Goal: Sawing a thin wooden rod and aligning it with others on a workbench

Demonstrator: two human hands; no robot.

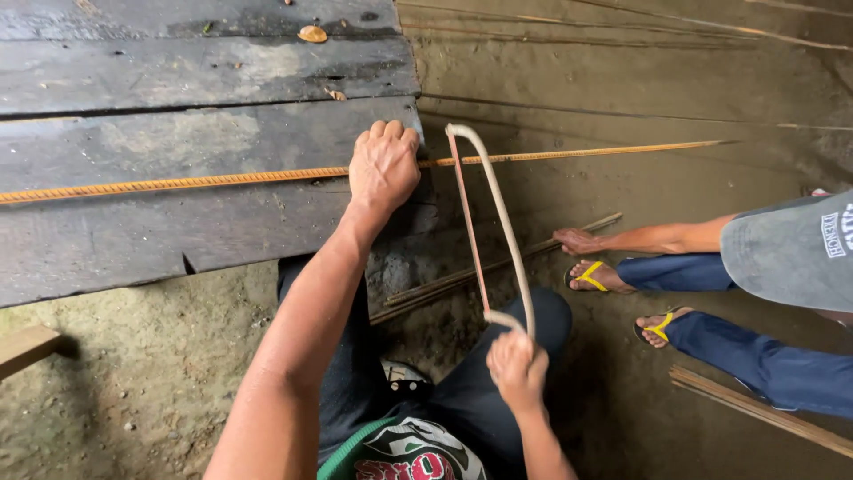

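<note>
While the left hand (384,167) pins a rusty rod (178,184) to the dark plank tabletop (133,80), its grip pressed together around the rod at the tabletop's edge, the right hand (518,369) holds a hacksaw (493,222) by its handle, grip closed. The blade meets the rod just beyond the edge. Another person (764,267) in yellow sandals crouches at right, one hand touching rods on the dirt floor (133,391).

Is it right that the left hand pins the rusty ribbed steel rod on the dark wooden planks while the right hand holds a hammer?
Not a hammer. In the head view the right hand grips a bow-framed hacksaw set across the rusty ribbed steel rod; the left hand does pin it on the dark wooden planks.
</note>
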